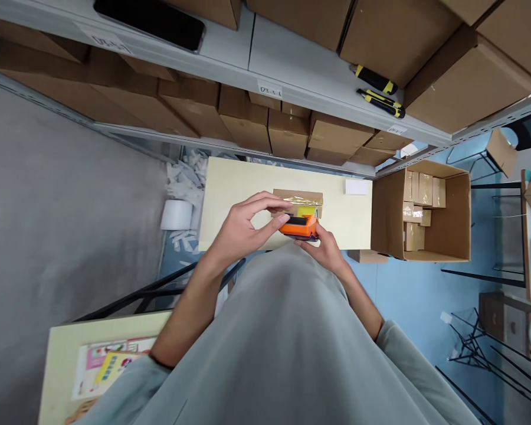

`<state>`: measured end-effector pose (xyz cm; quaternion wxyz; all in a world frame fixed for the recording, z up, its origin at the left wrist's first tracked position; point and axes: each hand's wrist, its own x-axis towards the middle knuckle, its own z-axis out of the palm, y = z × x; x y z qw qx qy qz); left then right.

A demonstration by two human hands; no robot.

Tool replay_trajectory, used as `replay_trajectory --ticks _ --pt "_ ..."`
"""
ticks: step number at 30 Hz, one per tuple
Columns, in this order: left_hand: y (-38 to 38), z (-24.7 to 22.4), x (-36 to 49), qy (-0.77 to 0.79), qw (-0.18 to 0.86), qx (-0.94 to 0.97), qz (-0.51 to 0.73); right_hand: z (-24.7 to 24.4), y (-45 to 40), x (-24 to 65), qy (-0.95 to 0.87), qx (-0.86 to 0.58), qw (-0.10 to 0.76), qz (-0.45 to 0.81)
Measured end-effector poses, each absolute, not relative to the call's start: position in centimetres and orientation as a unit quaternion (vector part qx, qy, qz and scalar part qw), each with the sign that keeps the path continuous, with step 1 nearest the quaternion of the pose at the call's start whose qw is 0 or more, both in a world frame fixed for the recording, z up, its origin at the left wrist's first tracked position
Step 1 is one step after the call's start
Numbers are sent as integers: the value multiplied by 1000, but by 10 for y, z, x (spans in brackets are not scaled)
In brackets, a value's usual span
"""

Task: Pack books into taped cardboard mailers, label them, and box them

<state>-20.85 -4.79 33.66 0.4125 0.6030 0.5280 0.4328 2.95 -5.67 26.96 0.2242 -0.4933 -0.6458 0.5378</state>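
An orange item with a black top (297, 226) is held low over the front edge of the pale table (234, 183). My right hand (326, 249) grips its right side. My left hand (248, 227) is curved, thumb tip at the item's upper left corner and fingers reaching over a cardboard box (292, 195) with shiny clear tape. Something yellow (307, 211) shows between the box and the orange item. On the table's right part lies a white slip (356, 187).
A shelf (292, 65) crosses above, bearing a phone (153, 22), two yellow-black cutters (380, 103) and cardboard boxes (393, 38). At right stands an open carton (446, 230) with small boxes inside. A second table (57, 366) with printed papers is lower left.
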Motion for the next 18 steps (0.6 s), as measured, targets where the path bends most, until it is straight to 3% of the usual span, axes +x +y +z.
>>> replay_trajectory --ticks 18 --pt "-51 341 -202 537 403 646 364 273 -53 51 -756 -486 195 393"
